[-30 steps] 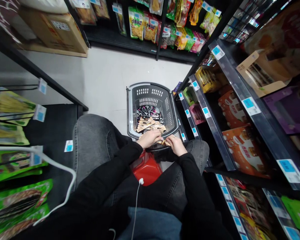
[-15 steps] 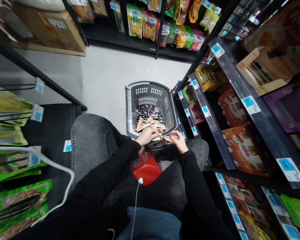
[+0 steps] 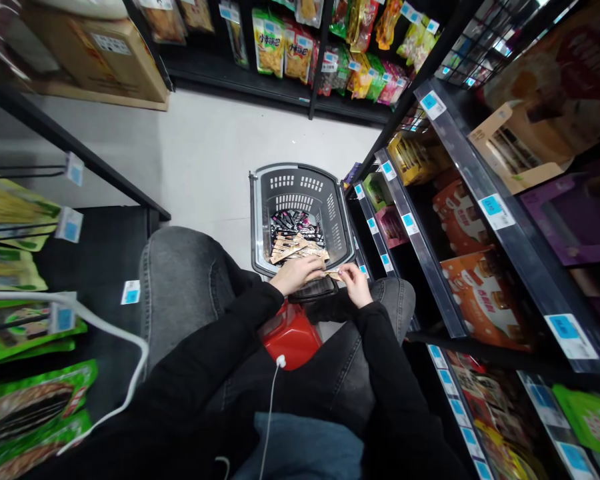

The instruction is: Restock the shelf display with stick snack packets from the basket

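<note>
Between my legs on the floor stands a grey shopping basket (image 3: pixel 334 220) with slotted walls. Dark slim packets (image 3: pixel 294 223) lie toward its far side, and beige stick packets (image 3: pixel 291 249) lie nearer me. Over the basket's near rim, my left hand (image 3: pixel 301 272) is closed with its fingertips on one end of a beige stick packet (image 3: pixel 334 273). My right hand (image 3: pixel 355 281) pinches the other end of that packet. The back of my left hand hides part of it.
A red stool (image 3: pixel 290 339) sits beneath me. Shelves of orange boxes (image 3: pixel 485 297) rise close on the right, and hanging green snack bags (image 3: pixel 35 407) are on the left. A white cable (image 3: pixel 115 333) crosses the left side. A cardboard box (image 3: pixel 100 60) stands at far left.
My left hand has shifted a little to the right and now covers more of the packet. The basket and its contents look the same.
</note>
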### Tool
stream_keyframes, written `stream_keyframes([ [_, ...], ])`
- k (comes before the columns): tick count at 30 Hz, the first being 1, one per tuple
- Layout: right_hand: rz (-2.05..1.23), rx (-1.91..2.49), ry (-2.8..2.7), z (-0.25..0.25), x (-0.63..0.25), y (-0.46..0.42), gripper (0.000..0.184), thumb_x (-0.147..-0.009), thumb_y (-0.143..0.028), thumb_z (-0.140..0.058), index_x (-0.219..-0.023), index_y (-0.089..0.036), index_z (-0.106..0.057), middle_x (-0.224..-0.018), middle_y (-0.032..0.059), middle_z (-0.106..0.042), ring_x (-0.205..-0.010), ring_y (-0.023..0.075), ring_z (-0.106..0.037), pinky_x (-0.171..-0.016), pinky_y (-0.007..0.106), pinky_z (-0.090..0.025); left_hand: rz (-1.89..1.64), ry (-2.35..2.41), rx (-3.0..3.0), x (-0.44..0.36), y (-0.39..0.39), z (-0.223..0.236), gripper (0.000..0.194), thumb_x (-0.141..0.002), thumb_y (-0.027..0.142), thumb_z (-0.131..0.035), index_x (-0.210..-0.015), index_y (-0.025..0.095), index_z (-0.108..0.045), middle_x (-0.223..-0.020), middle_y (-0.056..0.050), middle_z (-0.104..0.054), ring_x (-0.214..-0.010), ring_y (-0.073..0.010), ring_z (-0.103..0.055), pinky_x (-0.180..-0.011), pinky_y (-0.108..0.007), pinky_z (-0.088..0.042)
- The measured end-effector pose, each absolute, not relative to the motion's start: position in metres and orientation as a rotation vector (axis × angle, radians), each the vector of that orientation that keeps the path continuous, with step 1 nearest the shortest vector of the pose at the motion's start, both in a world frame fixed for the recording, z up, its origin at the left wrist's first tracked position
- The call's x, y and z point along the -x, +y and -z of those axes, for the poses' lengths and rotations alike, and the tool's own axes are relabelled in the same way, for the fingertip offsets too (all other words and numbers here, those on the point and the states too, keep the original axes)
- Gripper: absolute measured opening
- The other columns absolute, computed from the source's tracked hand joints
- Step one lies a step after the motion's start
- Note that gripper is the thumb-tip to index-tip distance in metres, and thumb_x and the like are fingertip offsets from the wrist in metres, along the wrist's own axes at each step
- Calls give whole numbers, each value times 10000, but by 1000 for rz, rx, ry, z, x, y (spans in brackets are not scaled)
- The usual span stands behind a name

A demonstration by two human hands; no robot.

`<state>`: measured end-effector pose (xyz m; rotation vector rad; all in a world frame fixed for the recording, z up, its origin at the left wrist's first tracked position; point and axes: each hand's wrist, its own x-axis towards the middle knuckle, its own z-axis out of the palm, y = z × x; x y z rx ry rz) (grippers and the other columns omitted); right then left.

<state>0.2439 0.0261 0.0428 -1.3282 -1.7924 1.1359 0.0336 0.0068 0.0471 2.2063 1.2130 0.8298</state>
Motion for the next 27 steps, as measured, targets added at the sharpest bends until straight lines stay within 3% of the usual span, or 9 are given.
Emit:
stream_keyframes([
  [6,-1339,1280,-1782,-47,-246,27,177,-772,-362,-514,-769,-185,-528,-791,23,-581,-730,156,-548,-718,282,-441,-742,1166,-2193,-39,5,-52,271,-902,315,-354,-908,188,-594,-996,-59,-548,-826,-143,-534,-736,-249,-401],
  [10,-1534,1200,-1712,-53,-249,29,202,-718,-378,-580,-725,-181,-533,-787,20,-590,-743,152,-550,-719,279,-441,-675,1041,-1949,-43,10,-47,303,-877,352,-376,-745,160,-571,-836,-39,-535,-805,-153,-517,-757,-265,-404],
  [18,-1735,1214,-1377,-54,-253,31,317,-615,-323,-682,-814,-214,-461,-710,-27,-589,-597,112,-539,-586,242,-442,-487,798,-1171,-44,4,-49,322,-703,455,-617,-735,167,-478,-614,35,-564,-484,-103,-542,-503,-225,-409],
  [22,-1767,1195,-1284,-56,-252,31,332,-602,-336,-699,-832,-202,-502,-696,-24,-592,-599,110,-552,-593,246,-465,-417,655,-1018,-43,4,-57,340,-625,413,-699,-730,149,-511,-622,-1,-616,-525,-144,-599,-520,-252,-444],
  [27,-1805,1198,-1124,-57,-248,28,415,-614,-401,-701,-941,-191,-554,-752,-4,-612,-633,126,-594,-587,278,-520,-535,778,-990,-49,1,-55,310,-670,412,-648,-731,145,-502,-630,-18,-627,-585,-176,-632,-573,-292,-484],
])
